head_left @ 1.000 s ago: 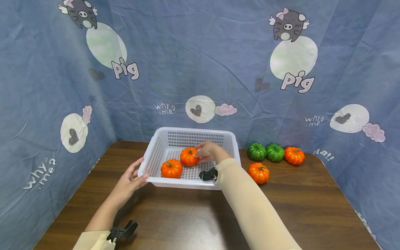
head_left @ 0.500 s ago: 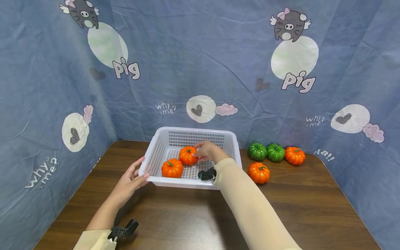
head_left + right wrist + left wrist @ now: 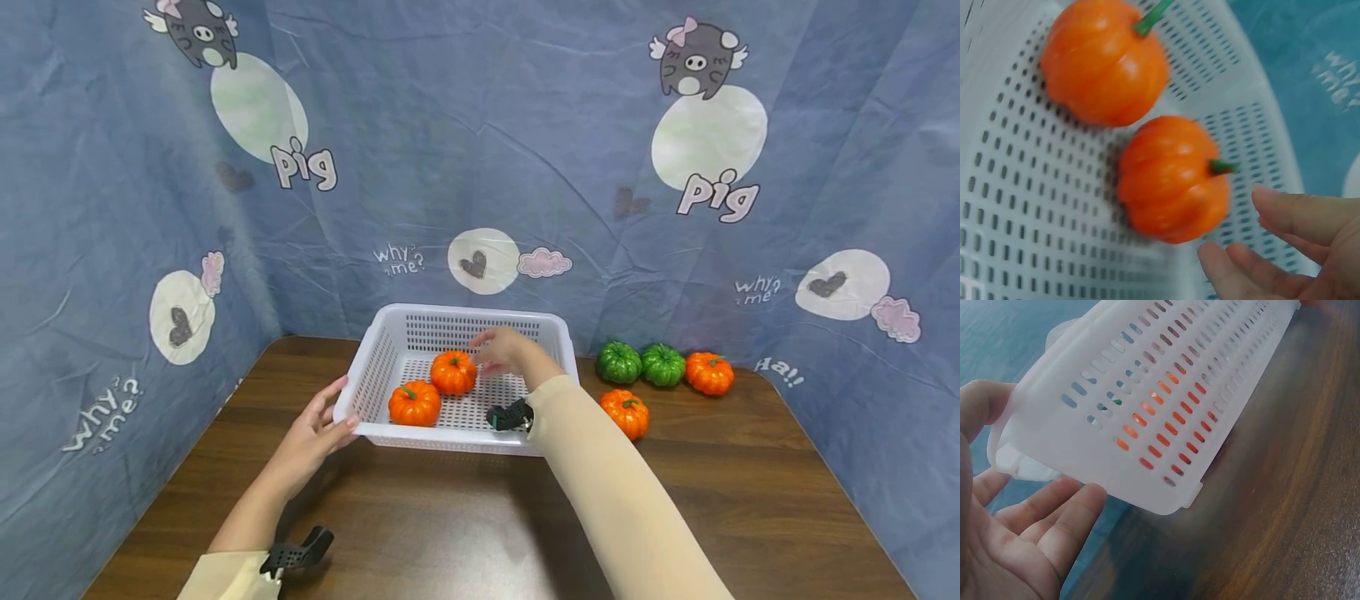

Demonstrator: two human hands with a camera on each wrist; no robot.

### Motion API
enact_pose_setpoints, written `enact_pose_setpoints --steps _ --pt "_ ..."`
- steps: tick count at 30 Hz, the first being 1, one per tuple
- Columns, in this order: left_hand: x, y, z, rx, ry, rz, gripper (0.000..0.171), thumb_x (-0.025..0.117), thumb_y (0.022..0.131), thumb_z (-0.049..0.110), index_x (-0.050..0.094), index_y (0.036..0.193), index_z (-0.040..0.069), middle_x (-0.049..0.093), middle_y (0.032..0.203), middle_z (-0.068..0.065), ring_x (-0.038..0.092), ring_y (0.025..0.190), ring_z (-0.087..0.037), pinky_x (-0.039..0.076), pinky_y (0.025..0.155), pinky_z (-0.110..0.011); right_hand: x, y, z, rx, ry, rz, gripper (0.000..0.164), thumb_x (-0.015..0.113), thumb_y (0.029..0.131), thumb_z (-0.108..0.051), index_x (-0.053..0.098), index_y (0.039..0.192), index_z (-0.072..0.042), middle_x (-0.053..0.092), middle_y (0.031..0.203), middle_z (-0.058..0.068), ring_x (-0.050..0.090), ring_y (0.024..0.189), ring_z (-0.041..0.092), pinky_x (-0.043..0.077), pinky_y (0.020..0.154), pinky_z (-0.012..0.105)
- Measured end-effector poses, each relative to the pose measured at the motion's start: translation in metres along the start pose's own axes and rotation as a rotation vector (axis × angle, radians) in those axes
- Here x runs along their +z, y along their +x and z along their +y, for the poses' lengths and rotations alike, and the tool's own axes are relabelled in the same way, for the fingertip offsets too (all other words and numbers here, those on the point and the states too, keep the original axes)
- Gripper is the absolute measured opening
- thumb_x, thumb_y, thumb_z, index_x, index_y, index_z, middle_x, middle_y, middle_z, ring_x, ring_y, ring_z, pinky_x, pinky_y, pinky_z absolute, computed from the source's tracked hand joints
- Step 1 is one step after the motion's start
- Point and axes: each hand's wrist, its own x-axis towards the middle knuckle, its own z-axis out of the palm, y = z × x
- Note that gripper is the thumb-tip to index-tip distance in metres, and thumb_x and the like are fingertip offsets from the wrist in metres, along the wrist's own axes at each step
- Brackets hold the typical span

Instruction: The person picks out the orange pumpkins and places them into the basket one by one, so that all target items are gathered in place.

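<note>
A white slotted plastic basket [image 3: 480,439] stands on the table with two small orange pumpkins inside. The front-left pumpkin [image 3: 415,404] has a green stem; the other pumpkin [image 3: 453,372] sits behind and to its right. My left hand [image 3: 315,429] holds the basket's left front corner, thumb and fingers at either side of the rim, as the left wrist view also shows on the basket wall [image 3: 1141,425]. My right hand [image 3: 510,352] is over the basket's right half, fingers spread, with nothing in it. In the right wrist view a gap separates its fingertips from the nearer pumpkin [image 3: 1172,181].
Right of the basket, along the back of the wooden table [image 3: 420,517], sit two green pumpkins [image 3: 618,362] and an orange pumpkin [image 3: 708,373]. Another orange pumpkin [image 3: 626,414] lies nearer, partly behind the right sleeve. A blue printed cloth [image 3: 480,167] hangs behind.
My right hand has let go of the rear pumpkin in the basket and drawn back to the right. That pumpkin first shifted slightly left. My left hand keeps its place at the basket corner.
</note>
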Motion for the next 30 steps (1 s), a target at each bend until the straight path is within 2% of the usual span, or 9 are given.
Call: enact_pose_setpoints --steps 4,10,15,22,27,30 --pt "0.0 0.0 0.0 -0.001 0.007 0.001 0.075 0.062 0.1 0.013 0.018 0.16 0.014 0.039 0.147 -0.033 0.061 0.108 -0.008 0.055 0.09 -0.026 -0.006 -0.015 -0.006 -0.047 -0.018 -0.004 0.046 0.069 0.092 -0.002 0.057 0.136 -0.002 0.056 0.119 0.016 0.055 0.082 0.021 0.058 0.088 0.037" --pt "0.001 0.001 -0.003 0.003 0.007 -0.006 0.076 0.063 0.1 0.015 0.017 0.16 0.014 0.038 0.149 -0.032 0.061 0.11 -0.009 0.055 0.091 -0.028 -0.015 -0.045 -0.009 -0.118 -0.135 0.008 0.047 0.07 0.094 -0.009 0.056 0.138 -0.002 0.059 0.128 0.017 0.062 0.102 0.032 0.057 0.091 0.04" --pt "0.0 0.002 -0.004 0.004 -0.008 -0.008 0.075 0.062 0.1 0.013 0.016 0.16 0.013 0.037 0.15 -0.031 0.06 0.111 -0.008 0.055 0.092 -0.03 -0.024 -0.069 -0.005 -0.177 -0.14 0.01 0.046 0.069 0.095 -0.013 0.056 0.138 -0.001 0.063 0.126 0.019 0.062 0.113 0.037 0.055 0.094 0.045" --pt "0.0 0.0 -0.001 0.015 -0.02 -0.018 0.074 0.061 0.101 0.011 0.016 0.16 0.012 0.034 0.15 -0.034 0.06 0.111 -0.007 0.054 0.091 -0.03 -0.039 -0.1 0.007 -0.264 -0.139 0.004 0.041 0.065 0.098 -0.016 0.057 0.136 -0.003 0.061 0.13 0.019 0.062 0.114 0.035 0.056 0.092 0.043" --pt "0.0 -0.001 0.001 0.032 -0.024 -0.02 0.072 0.06 0.101 0.01 0.017 0.159 0.011 0.034 0.149 -0.035 0.061 0.111 -0.008 0.055 0.091 -0.029 -0.047 -0.117 0.016 -0.296 -0.186 0.058 0.042 0.064 0.098 -0.02 0.058 0.137 -0.005 0.059 0.132 0.019 0.064 0.111 0.029 0.056 0.092 0.042" --pt "0.0 0.0 0.0 0.042 -0.023 -0.03 0.072 0.059 0.101 0.009 0.017 0.159 0.01 0.034 0.149 -0.036 0.061 0.112 -0.008 0.055 0.091 -0.029 -0.051 -0.125 0.023 -0.303 -0.208 0.089 0.042 0.064 0.099 -0.021 0.058 0.138 -0.007 0.059 0.134 0.018 0.063 0.114 0.029 0.056 0.092 0.04"
